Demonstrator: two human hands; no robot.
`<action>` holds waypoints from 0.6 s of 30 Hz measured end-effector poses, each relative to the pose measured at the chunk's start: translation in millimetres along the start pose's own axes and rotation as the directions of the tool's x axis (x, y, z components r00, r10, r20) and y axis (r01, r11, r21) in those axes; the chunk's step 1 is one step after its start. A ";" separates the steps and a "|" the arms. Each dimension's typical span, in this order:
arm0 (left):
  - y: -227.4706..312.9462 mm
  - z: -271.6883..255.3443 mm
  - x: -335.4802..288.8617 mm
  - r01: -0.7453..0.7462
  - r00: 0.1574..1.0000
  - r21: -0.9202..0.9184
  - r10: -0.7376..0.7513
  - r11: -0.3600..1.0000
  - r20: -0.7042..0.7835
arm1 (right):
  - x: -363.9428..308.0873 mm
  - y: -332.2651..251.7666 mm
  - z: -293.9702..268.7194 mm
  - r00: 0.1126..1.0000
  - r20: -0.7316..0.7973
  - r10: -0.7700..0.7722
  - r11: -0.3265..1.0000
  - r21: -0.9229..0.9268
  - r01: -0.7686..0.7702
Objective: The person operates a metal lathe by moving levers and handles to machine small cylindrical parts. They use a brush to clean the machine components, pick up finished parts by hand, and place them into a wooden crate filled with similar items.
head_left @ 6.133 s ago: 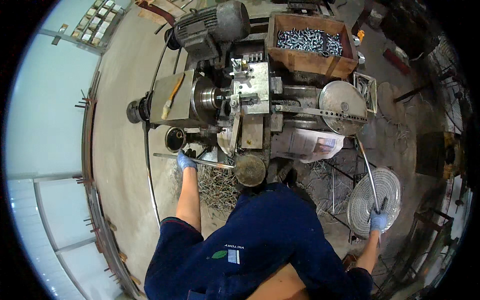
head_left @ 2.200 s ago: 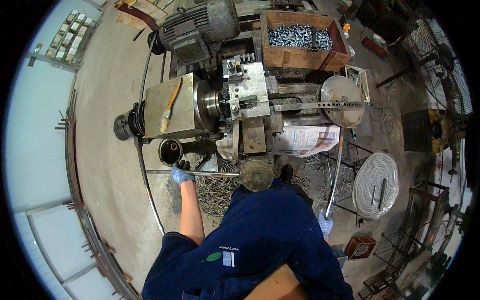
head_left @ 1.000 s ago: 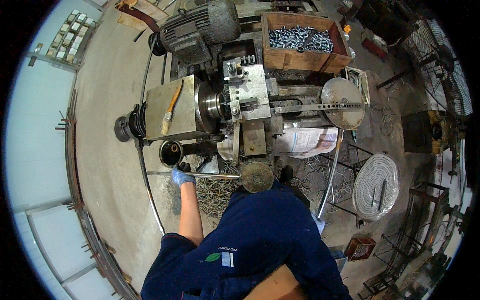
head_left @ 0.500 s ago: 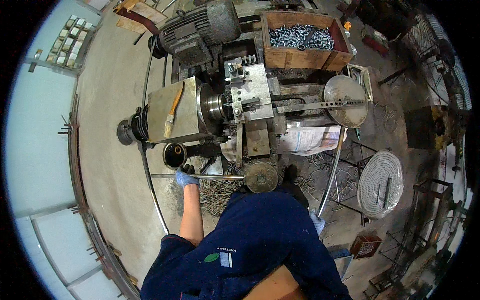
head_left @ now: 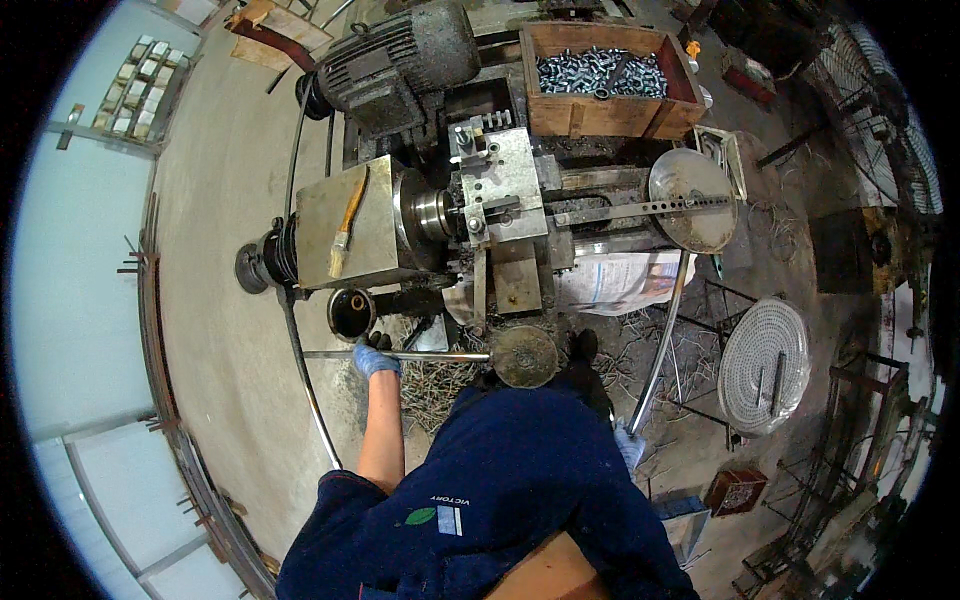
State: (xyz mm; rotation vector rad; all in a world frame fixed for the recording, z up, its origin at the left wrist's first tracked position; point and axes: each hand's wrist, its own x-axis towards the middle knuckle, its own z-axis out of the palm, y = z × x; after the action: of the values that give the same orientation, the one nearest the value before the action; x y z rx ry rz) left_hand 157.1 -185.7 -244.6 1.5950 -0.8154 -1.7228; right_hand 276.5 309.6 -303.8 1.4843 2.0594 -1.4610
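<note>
Head view, looking down on a person in a dark blue work shirt standing at a lathe [head_left: 470,210]. The left hand [head_left: 375,358], in a blue glove, is closed around a thin horizontal lever bar [head_left: 420,355]; the bar runs right to a round, rust-coloured disc [head_left: 525,356] just in front of the person's chest. The right hand [head_left: 630,447], also gloved in blue, is low at the person's right side and grips the lower end of a long, slightly curved metal rod [head_left: 662,345]. The rod rises toward a round metal plate [head_left: 692,198] at the right end of the machine; its upper end lies beside the plate's lower edge. A brush [head_left: 346,224] with a yellow handle lies on the flat top of the headstock. A wooden crate [head_left: 608,80] of small bright metal parts stands behind the machine. Metal swarf [head_left: 435,380] covers the floor below the lever bar.
</note>
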 end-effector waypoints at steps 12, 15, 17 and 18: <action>-1.9 -15.5 29.1 0.010 0.996 -0.040 -0.006 0.999 0.093 | -4.1 -1.9 6.1 0.986 0.109 0.128 0.978 -0.177 -0.108; -3.9 3.1 18.6 -0.001 1.000 -0.003 0.001 1.000 0.016 | -1.0 -14.0 -0.7 0.970 0.204 0.131 0.975 -0.202 -0.089; -2.7 -15.5 32.3 -0.006 1.000 -0.004 0.006 1.000 -0.029 | -10.1 -49.9 -29.1 0.980 0.188 0.060 0.957 -0.289 -0.003; -2.6 -18.7 37.4 -0.010 0.999 -0.005 0.009 1.000 -0.043 | -7.9 -65.6 -45.2 0.993 0.118 -0.004 0.940 -0.338 0.044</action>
State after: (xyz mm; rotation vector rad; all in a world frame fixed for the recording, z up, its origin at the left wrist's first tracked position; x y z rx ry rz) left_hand 173.5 -214.3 -270.2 1.6166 -0.7951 -1.6764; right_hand 243.0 341.0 -238.2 1.2134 2.1317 -1.0961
